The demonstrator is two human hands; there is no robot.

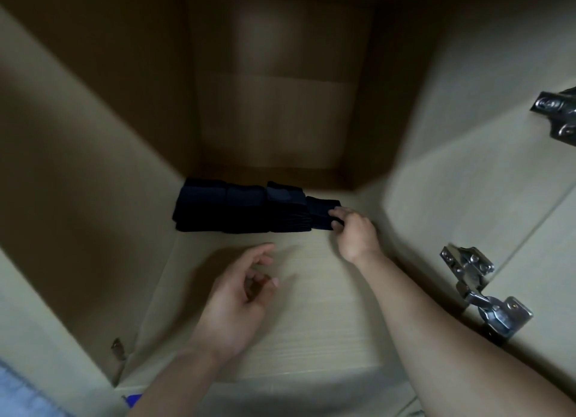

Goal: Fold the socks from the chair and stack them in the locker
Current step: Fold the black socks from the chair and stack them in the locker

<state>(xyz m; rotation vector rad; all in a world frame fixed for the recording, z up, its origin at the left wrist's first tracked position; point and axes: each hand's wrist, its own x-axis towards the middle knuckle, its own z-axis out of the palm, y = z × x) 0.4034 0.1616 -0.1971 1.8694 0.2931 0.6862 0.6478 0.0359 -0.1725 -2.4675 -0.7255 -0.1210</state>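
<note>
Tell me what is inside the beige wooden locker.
A row of folded dark navy socks lies on the locker's pale shelf. The right hand pinches the rightmost folded sock; the left hand hovers empty. Anything beneath them is covered.

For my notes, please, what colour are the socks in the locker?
Dark navy, nearly black socks, head view.

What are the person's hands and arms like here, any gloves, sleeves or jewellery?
Both are bare. The left hand and right hand wear no gloves, and no rings, watch or bracelet show. Both forearms are uncovered as far as the picture's edge, with no sleeve in view.
</note>
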